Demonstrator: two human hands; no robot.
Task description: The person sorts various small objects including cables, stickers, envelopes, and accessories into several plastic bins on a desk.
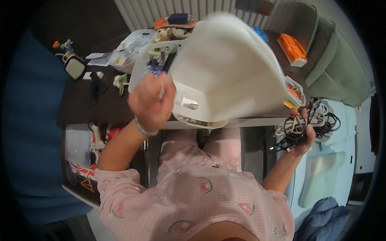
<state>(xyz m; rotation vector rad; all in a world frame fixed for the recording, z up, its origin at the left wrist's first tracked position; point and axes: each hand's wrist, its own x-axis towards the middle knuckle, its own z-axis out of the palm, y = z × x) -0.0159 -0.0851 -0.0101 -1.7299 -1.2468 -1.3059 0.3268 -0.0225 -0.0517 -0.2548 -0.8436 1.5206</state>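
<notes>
My left hand (152, 101), blurred, is closed at the left edge of a large white plastic bin (223, 75). The bin is tilted, its pale inside faces me, and motion blurs its upper part. Through its slotted handle hole a printed label shows. Just beneath it is the rim of another white bin (218, 124) holding small items, mostly covered. Off to the right, my right hand (306, 137) grips a tangled bundle of black and white cables (291, 129). Connector ends dangle from the bundle near my palm.
Behind my left hand stands a white bin (140, 67) with pens and purple items. Further bins (119, 61) hold packaging and plush toys. An orange tissue pack (291, 48) lies at the back right. An open drawer (75, 188) is at lower left; a pale blue bed (340, 144) at right.
</notes>
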